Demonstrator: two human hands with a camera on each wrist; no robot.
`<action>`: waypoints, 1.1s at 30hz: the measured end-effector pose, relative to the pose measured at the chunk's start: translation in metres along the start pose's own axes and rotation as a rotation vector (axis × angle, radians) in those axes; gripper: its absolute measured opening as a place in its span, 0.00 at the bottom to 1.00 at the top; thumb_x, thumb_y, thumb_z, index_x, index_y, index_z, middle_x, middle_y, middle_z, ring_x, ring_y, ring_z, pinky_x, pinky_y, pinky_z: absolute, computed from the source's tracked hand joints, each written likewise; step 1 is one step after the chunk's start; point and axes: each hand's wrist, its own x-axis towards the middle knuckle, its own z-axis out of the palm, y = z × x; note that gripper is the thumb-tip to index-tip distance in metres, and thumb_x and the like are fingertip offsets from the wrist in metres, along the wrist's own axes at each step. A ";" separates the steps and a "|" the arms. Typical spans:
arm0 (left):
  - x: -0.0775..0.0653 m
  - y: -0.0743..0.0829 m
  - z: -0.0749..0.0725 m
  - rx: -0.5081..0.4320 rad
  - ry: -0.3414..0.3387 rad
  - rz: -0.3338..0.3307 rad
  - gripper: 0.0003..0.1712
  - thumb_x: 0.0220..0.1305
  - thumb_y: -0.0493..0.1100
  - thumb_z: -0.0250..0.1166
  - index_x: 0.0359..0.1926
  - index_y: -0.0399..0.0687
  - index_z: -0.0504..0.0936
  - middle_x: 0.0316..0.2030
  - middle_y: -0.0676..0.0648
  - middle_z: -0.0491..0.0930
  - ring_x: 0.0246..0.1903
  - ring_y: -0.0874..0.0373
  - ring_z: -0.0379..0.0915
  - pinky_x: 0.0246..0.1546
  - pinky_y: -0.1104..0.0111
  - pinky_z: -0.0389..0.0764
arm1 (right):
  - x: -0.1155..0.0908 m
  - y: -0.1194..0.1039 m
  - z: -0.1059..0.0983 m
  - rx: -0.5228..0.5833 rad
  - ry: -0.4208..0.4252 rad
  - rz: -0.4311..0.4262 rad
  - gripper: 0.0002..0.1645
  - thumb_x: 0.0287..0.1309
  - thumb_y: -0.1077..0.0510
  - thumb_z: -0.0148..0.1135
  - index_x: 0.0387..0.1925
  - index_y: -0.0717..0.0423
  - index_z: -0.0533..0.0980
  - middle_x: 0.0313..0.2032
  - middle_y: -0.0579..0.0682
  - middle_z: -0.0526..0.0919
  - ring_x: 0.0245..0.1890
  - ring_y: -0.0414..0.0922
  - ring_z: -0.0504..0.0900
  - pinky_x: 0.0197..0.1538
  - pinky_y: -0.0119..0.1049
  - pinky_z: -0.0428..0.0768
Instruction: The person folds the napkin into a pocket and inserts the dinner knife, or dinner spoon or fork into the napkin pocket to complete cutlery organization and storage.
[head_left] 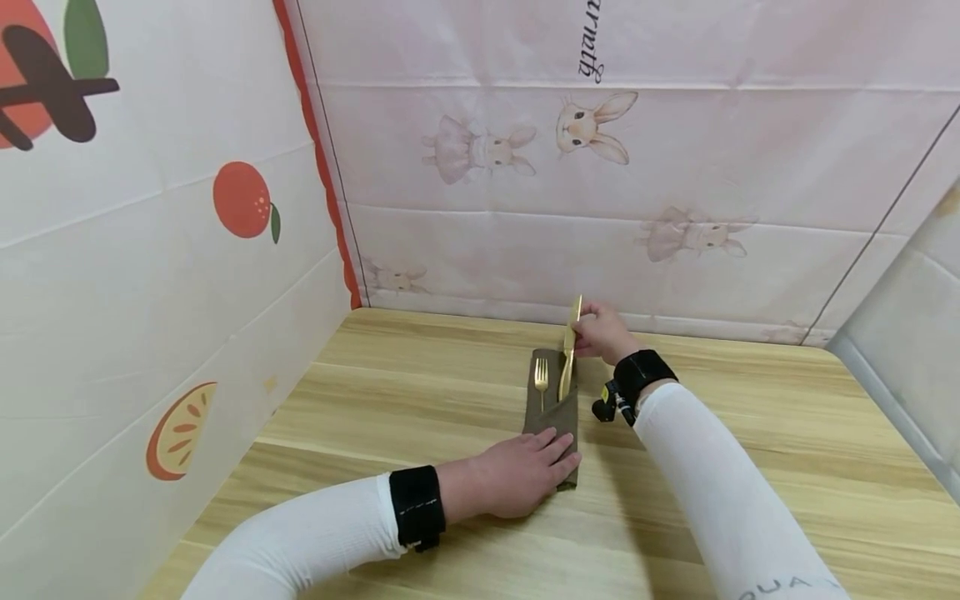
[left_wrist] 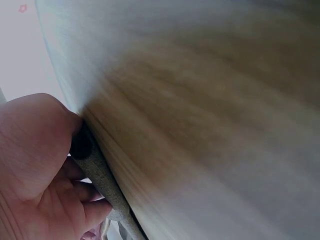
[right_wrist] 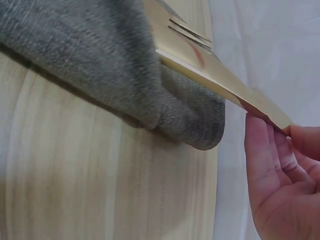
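Note:
A dark grey-brown folded napkin [head_left: 553, 417] lies lengthwise on the wooden table, with a slanted fold forming a pocket. My left hand [head_left: 517, 473] rests on its lower part, fingers stretched across the cloth. With thumb and fingers, my right hand [head_left: 606, 335] pinches a gold knife [head_left: 570, 333] near the tip of its blade. The knife leans up out of the pocket, its lower end hidden behind the fold. Beside it on the left, a gold fork [head_left: 542, 375] sticks out of the same pocket, tines upward; the right wrist view shows its tines [right_wrist: 189, 33] behind the blade.
The light wood table [head_left: 420, 375] ends at the back against a pink sheet [head_left: 487, 250] printed with rabbits. A white sheet [head_left: 247, 317] with fruit prints stands along the left side. A black strap with a small camera [head_left: 611, 402] sits on the right wrist.

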 end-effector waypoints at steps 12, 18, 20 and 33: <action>0.001 0.001 0.005 0.037 0.024 -0.005 0.31 0.83 0.54 0.39 0.82 0.60 0.54 0.82 0.47 0.51 0.80 0.48 0.52 0.74 0.62 0.67 | -0.003 0.018 0.009 0.053 -0.092 0.075 0.11 0.73 0.66 0.51 0.53 0.63 0.65 0.29 0.53 0.80 0.25 0.46 0.84 0.36 0.42 0.88; 0.001 0.002 0.006 0.047 0.047 -0.011 0.31 0.83 0.54 0.40 0.81 0.59 0.55 0.81 0.46 0.53 0.79 0.48 0.54 0.74 0.62 0.68 | -0.012 0.022 0.014 0.030 -0.150 0.082 0.08 0.74 0.66 0.51 0.50 0.61 0.65 0.30 0.51 0.78 0.27 0.45 0.82 0.37 0.40 0.87; 0.001 0.002 0.006 0.042 0.050 -0.012 0.31 0.83 0.53 0.41 0.81 0.58 0.56 0.81 0.46 0.53 0.79 0.49 0.54 0.74 0.62 0.68 | -0.015 0.023 0.015 0.022 -0.163 0.086 0.07 0.74 0.66 0.51 0.49 0.61 0.66 0.30 0.50 0.77 0.26 0.45 0.81 0.36 0.39 0.86; 0.001 0.004 0.003 0.073 0.076 -0.020 0.31 0.82 0.52 0.45 0.80 0.54 0.58 0.81 0.44 0.55 0.79 0.50 0.55 0.71 0.64 0.71 | -0.029 0.033 0.013 -0.053 -0.244 0.064 0.04 0.72 0.65 0.54 0.40 0.59 0.68 0.24 0.51 0.81 0.23 0.42 0.82 0.28 0.32 0.80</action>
